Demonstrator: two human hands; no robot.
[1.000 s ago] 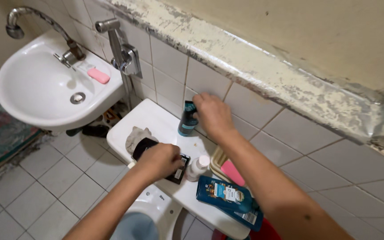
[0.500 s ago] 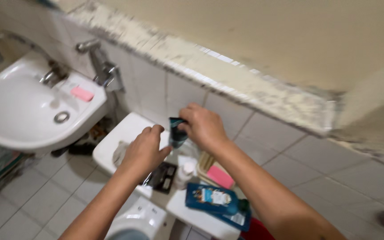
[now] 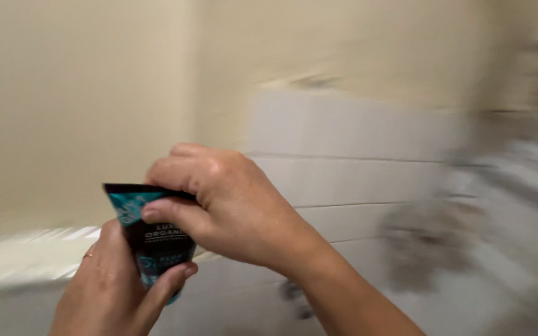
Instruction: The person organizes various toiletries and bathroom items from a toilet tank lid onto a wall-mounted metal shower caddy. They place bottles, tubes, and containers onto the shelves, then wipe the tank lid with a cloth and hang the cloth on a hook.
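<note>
A small black and teal squeeze tube (image 3: 151,239) is held up in front of the wall, crimped end uppermost. My right hand (image 3: 219,205) pinches its top between thumb and fingers. My left hand (image 3: 110,286) wraps around its lower part from below, a ring on one finger. The tube's bottom end is hidden in my left palm.
The view is heavily motion-blurred. A cream painted wall (image 3: 82,93) fills the upper part, with white wall tiles (image 3: 356,155) to the right. A dark smudge (image 3: 431,239) on the tiles at right is too blurred to make out.
Both hands lifted the tube off the toilet tank and now hold it together. The view swung up and away; sink, tank and bottles are out of sight.
</note>
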